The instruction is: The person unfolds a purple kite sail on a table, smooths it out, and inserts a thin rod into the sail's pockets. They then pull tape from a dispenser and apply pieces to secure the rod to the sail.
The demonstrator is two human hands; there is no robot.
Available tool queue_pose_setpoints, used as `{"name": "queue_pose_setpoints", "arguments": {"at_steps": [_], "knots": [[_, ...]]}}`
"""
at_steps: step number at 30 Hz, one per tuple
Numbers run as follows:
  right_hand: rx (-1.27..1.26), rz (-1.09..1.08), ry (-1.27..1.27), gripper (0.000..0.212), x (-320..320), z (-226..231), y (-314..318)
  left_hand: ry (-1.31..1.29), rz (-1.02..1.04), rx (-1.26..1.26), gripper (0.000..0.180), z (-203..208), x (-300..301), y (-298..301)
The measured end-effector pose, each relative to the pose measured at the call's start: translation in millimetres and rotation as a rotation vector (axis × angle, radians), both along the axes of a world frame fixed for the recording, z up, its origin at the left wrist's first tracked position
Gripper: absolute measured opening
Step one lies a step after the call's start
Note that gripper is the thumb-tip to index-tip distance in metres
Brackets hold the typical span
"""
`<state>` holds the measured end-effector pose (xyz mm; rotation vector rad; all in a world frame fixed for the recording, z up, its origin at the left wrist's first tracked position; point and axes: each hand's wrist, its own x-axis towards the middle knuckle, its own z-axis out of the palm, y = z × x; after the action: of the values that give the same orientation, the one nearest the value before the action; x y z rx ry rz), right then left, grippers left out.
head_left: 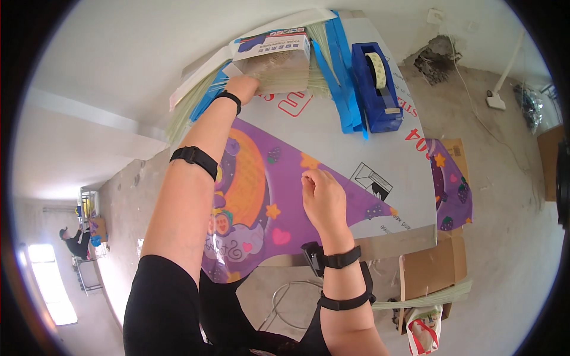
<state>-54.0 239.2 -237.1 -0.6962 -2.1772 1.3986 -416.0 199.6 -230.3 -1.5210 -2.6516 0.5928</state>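
Observation:
A purple plastic sheet (pixel 291 210) with a cartoon print of stars, hearts and strawberries lies across the near part of the worktable. Over its middle, my right hand (pixel 323 199) is curled closed; whatever its fingers may hold is hidden. At the far side, my left hand (pixel 242 90) reaches to a bundle of thin pale strips (pixel 279 80) in front of an open cardboard box (pixel 273 50). Its fingers are bent among the strip ends, and I cannot make out what is in them. Black straps circle both forearms.
A blue tape dispenser (pixel 377 89) stands right of blue plastic strips (pixel 341 77). Another purple sheet (pixel 454 190) hangs past the table's right edge. Cardboard (pixel 433 273) and a white-and-red bag (pixel 424 332) are below at right. Far left, another person (pixel 77 242) is by a rack.

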Motion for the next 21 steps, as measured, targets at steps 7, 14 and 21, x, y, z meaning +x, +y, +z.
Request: {"name": "queue_pose_setpoints", "arguments": {"at_steps": [7, 14, 21], "knots": [[0.021, -0.001, -0.011, 0.003, 2.0, -0.3, 3.1, -0.115, 0.115, 0.077, 0.016, 1.6, -15.8, -1.0], [0.003, 0.017, -0.013, 0.003, -3.2, 0.0, -3.4, -0.215, 0.096, 0.228, 0.014, -8.5, -30.7, -26.8], [0.025, 0.009, -0.022, 0.003, -2.2, -3.9, 0.0, -0.089, 0.041, -0.063, 0.016, 2.0, -8.6, 0.3]]}}
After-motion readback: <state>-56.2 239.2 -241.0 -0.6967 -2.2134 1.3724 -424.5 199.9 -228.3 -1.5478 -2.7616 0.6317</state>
